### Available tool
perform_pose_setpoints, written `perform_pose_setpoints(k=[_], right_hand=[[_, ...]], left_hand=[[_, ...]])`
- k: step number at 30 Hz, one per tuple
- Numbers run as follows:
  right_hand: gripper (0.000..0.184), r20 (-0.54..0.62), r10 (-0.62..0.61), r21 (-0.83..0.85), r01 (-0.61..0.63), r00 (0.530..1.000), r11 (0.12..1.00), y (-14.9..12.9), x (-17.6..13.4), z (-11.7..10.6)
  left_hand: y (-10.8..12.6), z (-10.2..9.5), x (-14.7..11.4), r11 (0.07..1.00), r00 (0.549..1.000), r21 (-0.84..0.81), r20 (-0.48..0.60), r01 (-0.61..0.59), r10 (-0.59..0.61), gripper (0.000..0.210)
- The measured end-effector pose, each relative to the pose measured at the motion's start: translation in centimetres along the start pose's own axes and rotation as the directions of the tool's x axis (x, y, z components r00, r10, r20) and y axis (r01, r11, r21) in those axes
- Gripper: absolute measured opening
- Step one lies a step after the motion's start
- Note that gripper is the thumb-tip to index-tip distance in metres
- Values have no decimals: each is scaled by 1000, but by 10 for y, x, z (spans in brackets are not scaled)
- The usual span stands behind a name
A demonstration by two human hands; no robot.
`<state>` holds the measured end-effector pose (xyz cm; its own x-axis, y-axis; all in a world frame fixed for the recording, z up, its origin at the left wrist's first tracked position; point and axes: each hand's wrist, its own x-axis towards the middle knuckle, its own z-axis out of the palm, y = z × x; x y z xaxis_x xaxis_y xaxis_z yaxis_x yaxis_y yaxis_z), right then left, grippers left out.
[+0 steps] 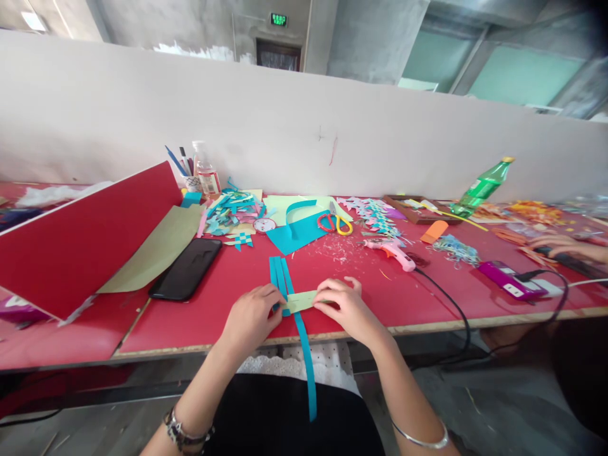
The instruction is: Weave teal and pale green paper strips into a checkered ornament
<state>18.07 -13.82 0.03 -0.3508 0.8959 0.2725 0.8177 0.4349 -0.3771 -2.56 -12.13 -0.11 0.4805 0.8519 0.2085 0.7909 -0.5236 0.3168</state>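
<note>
The left hand (254, 316) pinches flat blue paper strips (284, 275) crossed by a pale-green paper strip (302, 301), seemingly steadying them; between both grips a long blue paper strip (308, 367) dangles; the right hand (342, 309) pinches the green end, apparently keeping it straight.

Around our two hands (254, 311) (348, 307) we count two bottles (208, 174) (479, 192) at eleven and two o'clock, one phone (186, 270) at ten, one glue gun (393, 252) at two.
</note>
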Motion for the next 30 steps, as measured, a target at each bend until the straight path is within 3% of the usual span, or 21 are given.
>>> perform_pose_setpoints(k=[5, 10, 15, 21, 30], right_hand=[[19, -59, -74, -148, 65, 996, 987, -1, 1, 0], [18, -19, -132, -254, 123, 991, 959, 0, 1, 2], [14, -33, -122, -240, 110, 992, 964, -3, 2, 2], [12, -32, -90, -96, 87, 995, 992, -8, 5, -5], [18, -105, -83, -199, 61, 991, 978, -15, 7, -9]], left_hand=[[2, -1, 0, 999, 1000, 43, -25, -4, 5, 16], [2, 1, 2, 998, 1000, 58, -15, -10, 11, 13], [1, 1, 1, 998, 1000, 66, -11, -15, 16, 12], [2, 0, 1, 996, 1000, 89, -21, -19, 20, 12], [9, -1, -1, 992, 997, 125, -68, 31, -23, 16]])
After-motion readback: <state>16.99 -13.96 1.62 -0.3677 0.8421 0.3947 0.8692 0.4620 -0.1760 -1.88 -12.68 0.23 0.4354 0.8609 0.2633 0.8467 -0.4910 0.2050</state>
